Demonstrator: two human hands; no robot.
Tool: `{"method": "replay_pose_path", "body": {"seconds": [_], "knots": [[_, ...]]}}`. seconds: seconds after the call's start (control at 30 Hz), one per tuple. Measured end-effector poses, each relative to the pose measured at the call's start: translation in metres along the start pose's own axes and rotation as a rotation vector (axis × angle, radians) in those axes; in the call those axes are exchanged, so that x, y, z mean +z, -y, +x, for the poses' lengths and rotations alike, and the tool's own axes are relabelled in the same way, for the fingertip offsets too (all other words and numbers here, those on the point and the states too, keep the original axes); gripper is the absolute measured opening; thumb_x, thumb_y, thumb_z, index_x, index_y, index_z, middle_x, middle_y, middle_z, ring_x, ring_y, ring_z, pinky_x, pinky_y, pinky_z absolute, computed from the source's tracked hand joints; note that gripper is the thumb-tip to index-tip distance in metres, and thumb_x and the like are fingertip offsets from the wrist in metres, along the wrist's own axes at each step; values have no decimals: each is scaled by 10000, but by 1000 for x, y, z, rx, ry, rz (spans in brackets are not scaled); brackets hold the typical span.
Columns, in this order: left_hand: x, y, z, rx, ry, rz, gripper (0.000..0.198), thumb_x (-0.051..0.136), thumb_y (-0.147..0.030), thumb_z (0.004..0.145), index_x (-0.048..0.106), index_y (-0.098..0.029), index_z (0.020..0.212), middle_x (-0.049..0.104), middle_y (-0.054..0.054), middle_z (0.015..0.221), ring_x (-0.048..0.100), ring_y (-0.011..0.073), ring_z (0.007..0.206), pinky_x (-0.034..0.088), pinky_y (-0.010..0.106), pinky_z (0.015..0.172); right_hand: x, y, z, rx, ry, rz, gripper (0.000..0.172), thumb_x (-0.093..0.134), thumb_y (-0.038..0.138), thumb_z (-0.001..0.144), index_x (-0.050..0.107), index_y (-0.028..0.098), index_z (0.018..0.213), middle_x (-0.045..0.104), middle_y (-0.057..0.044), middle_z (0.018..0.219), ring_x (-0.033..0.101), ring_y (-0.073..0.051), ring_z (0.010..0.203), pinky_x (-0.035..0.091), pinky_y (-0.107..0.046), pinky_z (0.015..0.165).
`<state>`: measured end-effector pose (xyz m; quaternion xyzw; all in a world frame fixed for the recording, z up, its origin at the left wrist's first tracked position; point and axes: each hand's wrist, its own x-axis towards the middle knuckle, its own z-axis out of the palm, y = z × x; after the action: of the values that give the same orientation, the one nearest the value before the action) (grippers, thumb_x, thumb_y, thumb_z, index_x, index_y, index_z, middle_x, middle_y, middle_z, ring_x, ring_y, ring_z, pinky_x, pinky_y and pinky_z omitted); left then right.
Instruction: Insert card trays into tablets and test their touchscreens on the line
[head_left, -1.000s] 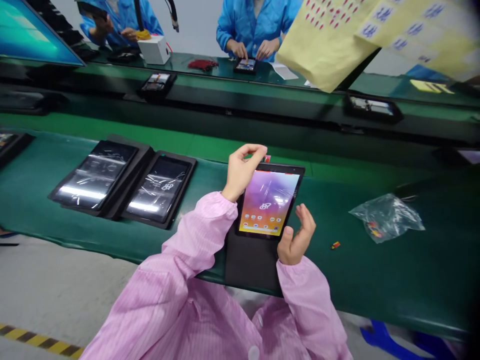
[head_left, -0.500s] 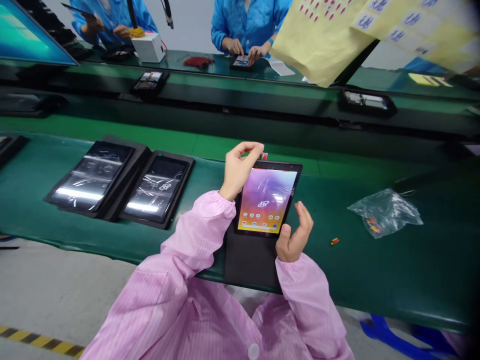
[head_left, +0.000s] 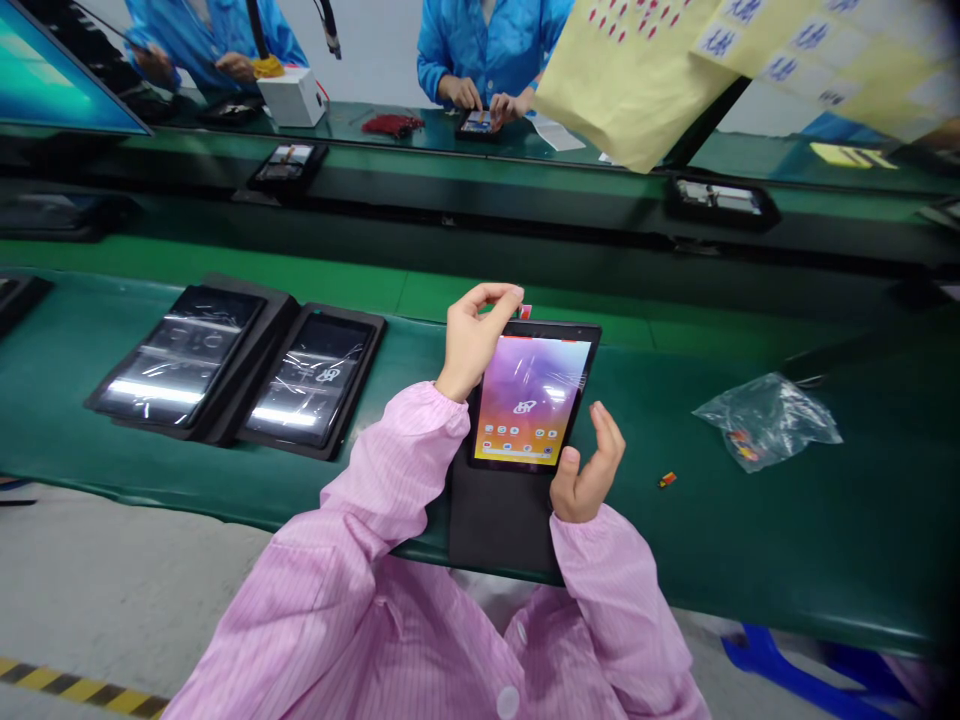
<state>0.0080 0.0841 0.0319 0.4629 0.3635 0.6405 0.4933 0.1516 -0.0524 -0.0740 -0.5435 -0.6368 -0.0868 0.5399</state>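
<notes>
Over on the right, a crumpled plastic bag (head_left: 766, 422) sits on the green tabletop (head_left: 885, 560) (tiny red-and-yellow part (head_left: 667, 480) nearby), two film-wrapped tablets (head_left: 180, 355) lie left, and a blue-smocked co-worker (head_left: 487, 50) works across the line!

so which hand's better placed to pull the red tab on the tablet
Left, probably: the left hand has its fingertips beside the red tab at the top edge of the tablet; the right hand is lower, by the side edge.
</notes>
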Motion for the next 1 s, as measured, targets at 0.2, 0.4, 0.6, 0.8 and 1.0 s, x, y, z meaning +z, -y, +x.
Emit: {"method": "replay_pose_path", "body": {"seconds": [0.2,0.4,0.6,0.8,1.0], "knots": [[0,1,0,10,2,-13,74,690,-249,792,684,-182,762,666,-11,699,650,100,710,499,229,714,-1,-2,-2,-30,-1,-67,523,396,312,953,384,116,1437,504,-213,1359,488,-310,1274,437,-538,999],[1,3,1,-2,-9,-22,70,690,-241,790,686,-183,752,663,-12,698,631,90,690,492,218,694,3,23,17,-319,105,-391,516,379,398,974,409,217,1457,532,-134,1384,425,-290,1342,199,-549,1149],[2,2,2,-5,-29,-3,69,697,-234,783,683,-186,737,662,-15,698,626,88,680,484,208,667,21,46,48,-325,286,-455,593,421,467,962,370,177,1476,517,-120,1423,422,-268,1356,51,-520,1189],[1,5,3,-7,-37,7,74,700,-249,778,684,-187,740,666,-9,712,626,96,695,483,219,692,17,47,28,-255,377,-453,619,439,486,954,359,173,1482,470,-125,1457,416,-277,1365,68,-511,1189],[0,6,3,7,-32,44,76,695,-261,785,685,-192,756,677,1,750,633,108,734,485,245,762,4,51,6,-225,460,-419,637,438,480,955,296,198,1507,484,-128,1446,444,-288,1342,80,-522,1179]]}}
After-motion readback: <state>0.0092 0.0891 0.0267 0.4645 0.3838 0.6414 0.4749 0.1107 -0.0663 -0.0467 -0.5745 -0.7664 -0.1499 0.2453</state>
